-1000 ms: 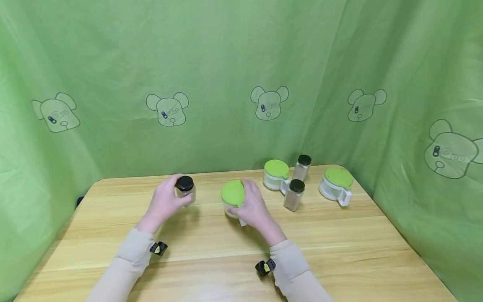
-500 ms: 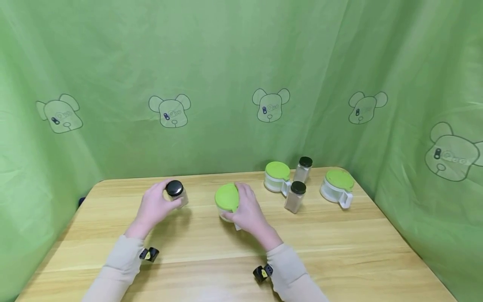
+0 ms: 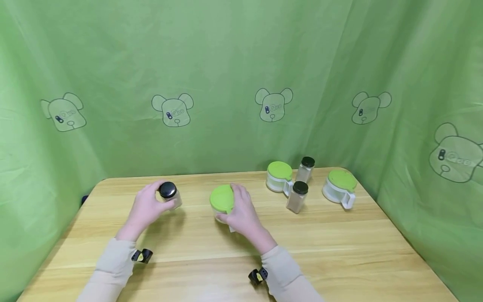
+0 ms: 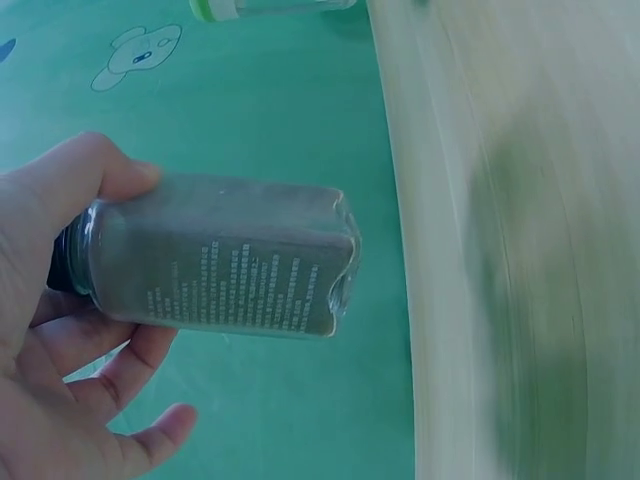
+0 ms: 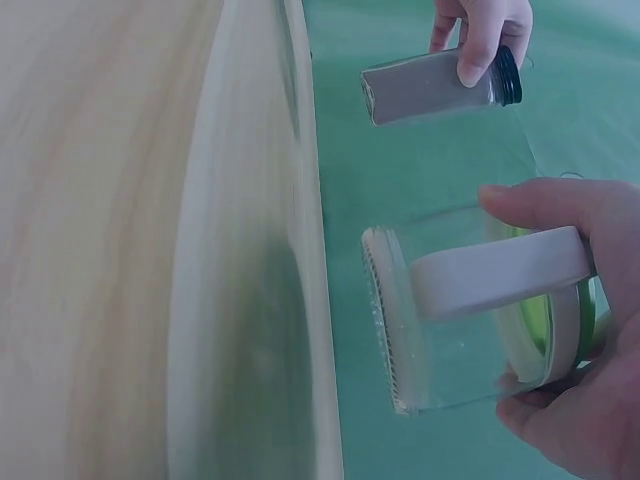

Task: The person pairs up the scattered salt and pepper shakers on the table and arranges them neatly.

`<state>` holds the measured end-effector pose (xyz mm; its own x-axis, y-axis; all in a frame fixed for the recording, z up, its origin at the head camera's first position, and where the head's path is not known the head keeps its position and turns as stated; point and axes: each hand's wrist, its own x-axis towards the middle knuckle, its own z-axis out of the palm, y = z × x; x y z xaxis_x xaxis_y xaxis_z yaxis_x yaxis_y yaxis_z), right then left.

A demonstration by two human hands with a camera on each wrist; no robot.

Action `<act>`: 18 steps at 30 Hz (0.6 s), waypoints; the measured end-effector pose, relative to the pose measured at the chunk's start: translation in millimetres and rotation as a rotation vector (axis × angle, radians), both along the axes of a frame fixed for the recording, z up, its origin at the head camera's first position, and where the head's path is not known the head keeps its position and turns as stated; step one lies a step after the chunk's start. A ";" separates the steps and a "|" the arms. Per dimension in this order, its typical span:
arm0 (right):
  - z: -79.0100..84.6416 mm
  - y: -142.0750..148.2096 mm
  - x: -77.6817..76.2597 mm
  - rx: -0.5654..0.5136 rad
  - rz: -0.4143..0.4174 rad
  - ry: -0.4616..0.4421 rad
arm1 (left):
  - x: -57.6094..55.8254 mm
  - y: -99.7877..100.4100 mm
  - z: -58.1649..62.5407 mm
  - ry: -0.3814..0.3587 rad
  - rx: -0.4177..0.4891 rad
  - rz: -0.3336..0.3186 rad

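Note:
My left hand (image 3: 145, 206) grips a clear spice jar (image 4: 225, 255) near its black lid (image 3: 168, 190). Brown-grey powder and printed lettering show on the jar in the left wrist view. Toward the middle of the table, my right hand (image 3: 244, 212) holds a clear seasoning pot (image 5: 450, 350) with a green lid (image 3: 222, 198) and a white handle (image 5: 500, 272). Thumb and fingers span the pot near its lid. Both vessels are upright, raised off the wooden table (image 3: 211, 256), and apart from each other.
At the table's back right stand two more green-lidded pots, a nearer-middle pot (image 3: 279, 178) and a far-right pot (image 3: 339, 186). Two black-lidded spice jars, a front jar (image 3: 296, 202) and a back jar (image 3: 304, 172), stand between them. A green curtain (image 3: 222, 138) hangs behind the table.
Both hands have moved left across the table, the spice jar and the seasoning pot carried with them. The vessels at the right keep their places; the head view has shifted slightly.

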<state>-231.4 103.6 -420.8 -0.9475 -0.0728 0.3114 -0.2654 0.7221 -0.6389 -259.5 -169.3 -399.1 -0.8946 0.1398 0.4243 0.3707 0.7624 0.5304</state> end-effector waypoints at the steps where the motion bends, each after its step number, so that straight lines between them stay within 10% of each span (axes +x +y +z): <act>1: 0.2 -1.8 0.3 -0.004 -0.001 -0.001 | 0.4 -1.4 0.3 -0.002 -0.001 -0.002; 18: 1.1 -35.9 3.3 -0.043 0.027 -0.031 | 3.9 -33.1 4.0 -0.061 -0.084 -0.080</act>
